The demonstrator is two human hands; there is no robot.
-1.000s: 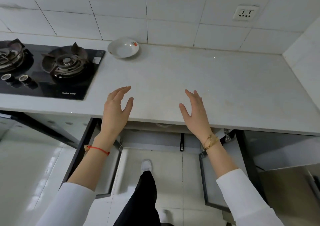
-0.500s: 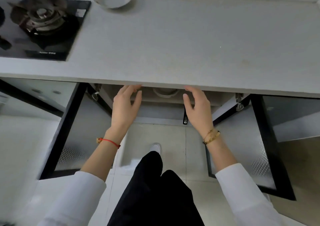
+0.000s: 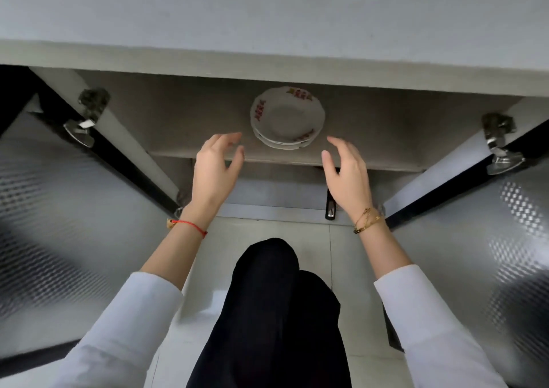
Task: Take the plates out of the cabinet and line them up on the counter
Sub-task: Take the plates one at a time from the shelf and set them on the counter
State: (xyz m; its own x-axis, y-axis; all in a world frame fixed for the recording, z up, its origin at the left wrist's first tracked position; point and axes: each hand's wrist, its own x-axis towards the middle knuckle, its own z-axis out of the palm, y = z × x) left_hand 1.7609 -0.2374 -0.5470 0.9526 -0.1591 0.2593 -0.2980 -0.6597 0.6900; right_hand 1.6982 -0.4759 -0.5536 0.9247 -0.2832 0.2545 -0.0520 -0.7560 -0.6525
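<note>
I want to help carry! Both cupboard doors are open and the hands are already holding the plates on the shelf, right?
Not quite. The head view shows the left hand and right hand open and short of the plates, touching nothing. The doors are open, and the plates sit stacked on the shelf.

Down by the floor now: pale glossy floor tiles (image 3: 312, 248) catch the light. Two black-framed doors with dimpled silvery panels stand swung wide, one at the left (image 3: 59, 209), one at the right (image 3: 490, 239). Metal hinges gleam at the upper left (image 3: 86, 117) and upper right (image 3: 499, 141). A small black handle (image 3: 330, 209) stands upright low in the middle. Black trouser legs (image 3: 276, 313) fill the foreground.
</note>
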